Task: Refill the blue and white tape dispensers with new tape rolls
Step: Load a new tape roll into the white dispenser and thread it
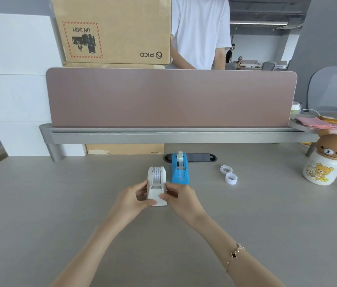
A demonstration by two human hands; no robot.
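The white tape dispenser [156, 184] stands on the grey desk with a tape roll seated in its top. My left hand [131, 198] grips its left side and my right hand [181, 196] grips its right side, fingers pinching the front end. Just behind and to the right stands the blue tape dispenser [180, 169], upright, with a roll of tape in it; no hand touches it. Two white empty tape cores [228, 175] lie on the desk to the right of the blue dispenser, touching each other.
A pink divider panel [169, 98] on a grey rail runs across the back of the desk. A bear-shaped bottle [322, 162] with a key charm stands at the right. A dark cable slot [200, 157] lies behind the blue dispenser. Cardboard boxes and another person stand beyond the divider.
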